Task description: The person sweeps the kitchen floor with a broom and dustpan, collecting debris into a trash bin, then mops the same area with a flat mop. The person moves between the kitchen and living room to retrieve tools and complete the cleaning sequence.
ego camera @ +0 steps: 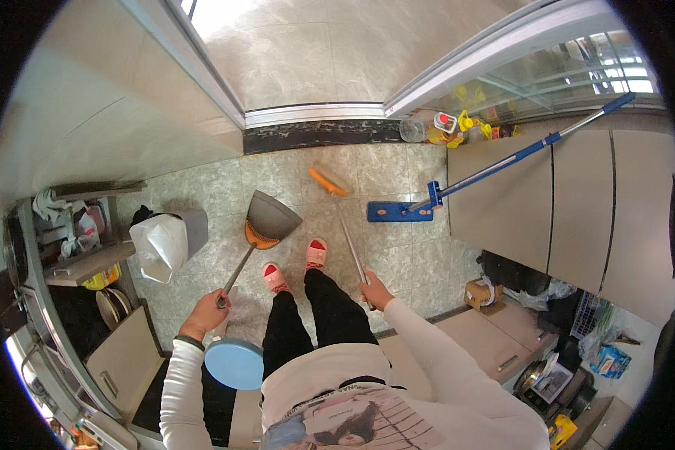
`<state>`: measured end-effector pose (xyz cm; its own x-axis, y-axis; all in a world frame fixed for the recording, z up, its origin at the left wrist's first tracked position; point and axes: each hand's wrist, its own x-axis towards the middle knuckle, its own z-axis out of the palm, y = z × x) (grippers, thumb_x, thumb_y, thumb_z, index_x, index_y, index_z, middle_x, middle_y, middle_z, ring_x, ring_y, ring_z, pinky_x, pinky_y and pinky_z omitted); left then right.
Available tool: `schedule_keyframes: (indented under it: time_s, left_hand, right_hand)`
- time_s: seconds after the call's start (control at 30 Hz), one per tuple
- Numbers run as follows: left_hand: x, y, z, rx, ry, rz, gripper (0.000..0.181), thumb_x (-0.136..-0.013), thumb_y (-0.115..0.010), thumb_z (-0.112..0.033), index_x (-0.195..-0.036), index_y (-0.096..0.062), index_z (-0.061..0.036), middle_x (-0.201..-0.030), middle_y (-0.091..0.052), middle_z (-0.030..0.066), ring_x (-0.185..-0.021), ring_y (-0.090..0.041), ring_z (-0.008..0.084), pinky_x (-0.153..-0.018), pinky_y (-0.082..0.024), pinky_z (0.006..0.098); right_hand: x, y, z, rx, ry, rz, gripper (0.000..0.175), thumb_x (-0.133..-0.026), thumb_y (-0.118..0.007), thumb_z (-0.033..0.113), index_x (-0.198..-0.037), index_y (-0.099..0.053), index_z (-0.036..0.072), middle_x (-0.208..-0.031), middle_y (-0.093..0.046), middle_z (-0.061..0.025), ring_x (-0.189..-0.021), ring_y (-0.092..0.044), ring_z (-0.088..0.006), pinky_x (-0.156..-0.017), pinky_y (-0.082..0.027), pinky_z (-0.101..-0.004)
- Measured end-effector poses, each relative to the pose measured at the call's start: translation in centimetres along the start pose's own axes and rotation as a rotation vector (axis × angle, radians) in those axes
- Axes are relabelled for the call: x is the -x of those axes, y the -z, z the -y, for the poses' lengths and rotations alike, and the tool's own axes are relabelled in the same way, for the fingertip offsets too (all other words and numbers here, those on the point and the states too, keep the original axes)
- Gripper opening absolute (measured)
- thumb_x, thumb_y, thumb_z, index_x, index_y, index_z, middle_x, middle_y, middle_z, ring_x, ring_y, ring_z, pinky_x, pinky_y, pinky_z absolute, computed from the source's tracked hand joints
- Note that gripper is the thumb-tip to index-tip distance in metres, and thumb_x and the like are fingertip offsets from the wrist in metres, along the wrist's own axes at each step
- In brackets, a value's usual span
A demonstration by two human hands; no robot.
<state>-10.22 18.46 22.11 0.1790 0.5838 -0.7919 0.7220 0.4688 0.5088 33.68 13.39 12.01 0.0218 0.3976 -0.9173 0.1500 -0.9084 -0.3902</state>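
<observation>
My left hand (207, 313) grips the upper end of the handle of a long-handled dustpan (271, 218), whose grey scoop with an orange toothed part rests on the tiled floor in front of my feet. In my right hand (377, 291) is the metal handle of a broom (329, 183). Its orange head, slightly blurred, is on the floor farther forward, to the right of the dustpan and apart from it. My feet, in pink slippers (316, 253), stand between the two tools.
A blue flat mop (400, 212) leans on cabinets (500, 197) at right. A lined bin (197, 239) stands at left beside an open drawer (93, 264). Bottles (445, 122) sit by the sliding-door sill (320, 134). A round blue stool (234, 363) is near my left arm.
</observation>
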Motion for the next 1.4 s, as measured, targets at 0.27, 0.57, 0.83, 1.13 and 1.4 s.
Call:
schedule_keyframes:
  time_s: [0.27, 0.57, 0.83, 1.13, 1.4]
  left_hand:
    - [-0.1, -0.3, 1.1, -0.015, -0.097, -0.063, 0.013, -0.069, -0.057, -0.006, -0.079, -0.049, -0.0018, -0.074, -0.056, 0.0150, -0.069, -0.053, 0.0291, -0.065, -0.042, 0.0353]
    - [0.3, 0.0, 1.0, -0.042, -0.017, -0.064, 0.015, -0.071, -0.058, -0.010, -0.082, -0.050, -0.0037, -0.078, -0.057, 0.0151, -0.073, -0.055, 0.0307, -0.067, -0.043, 0.0370]
    - [0.5, 0.1, 1.1, -0.090, -0.030, -0.089, 0.021, -0.072, -0.058, -0.014, -0.090, -0.052, -0.0050, -0.085, -0.059, 0.0161, -0.081, -0.056, 0.0338, -0.070, -0.044, 0.0375]
    - [0.6, -0.2, 1.5, -0.082, -0.068, -0.087, 0.021, -0.071, -0.055, -0.013, -0.090, -0.053, -0.0055, -0.087, -0.059, 0.0163, -0.083, -0.055, 0.0349, -0.071, -0.043, 0.0394]
    - [1.5, -0.6, 0.5, -0.086, 0.043, -0.073, 0.020, -0.070, -0.053, -0.011, -0.090, -0.052, -0.0058, -0.088, -0.059, 0.0170, -0.085, -0.055, 0.0359, -0.069, -0.043, 0.0410]
  right_hand:
    - [2.1, 5.0, 5.2, -0.247, -0.053, -0.031, 0.043, -0.085, -0.053, 0.019, -0.125, -0.038, 0.011, -0.064, -0.048, -0.0044, -0.043, -0.042, -0.0099, -0.039, -0.035, -0.0227]
    - [-10.4, 3.9, 16.0, -0.240, 0.123, -0.176, 0.006, -0.082, -0.044, 0.010, -0.084, -0.047, 0.005, -0.055, -0.047, -0.0060, -0.040, -0.041, -0.0140, -0.033, -0.028, -0.0282]
    - [-9.1, -5.6, 10.4, 0.276, 0.183, -0.089, 0.034, -0.081, -0.047, 0.012, -0.113, -0.044, -0.001, -0.061, -0.052, -0.0092, -0.048, -0.049, -0.0181, -0.043, -0.038, -0.0312]
    - [-3.0, -2.1, 17.0, 0.320, 0.117, 0.072, 0.038, -0.084, -0.052, 0.014, -0.120, -0.043, 0.003, -0.066, -0.053, -0.0054, -0.051, -0.048, -0.0113, -0.043, -0.040, -0.0247]
    - [-8.0, -8.1, 15.3, 0.620, 0.310, 0.086, 0.033, -0.084, -0.048, 0.013, -0.115, -0.045, 0.001, -0.064, -0.052, -0.0053, -0.051, -0.050, -0.0137, -0.043, -0.040, -0.0283]
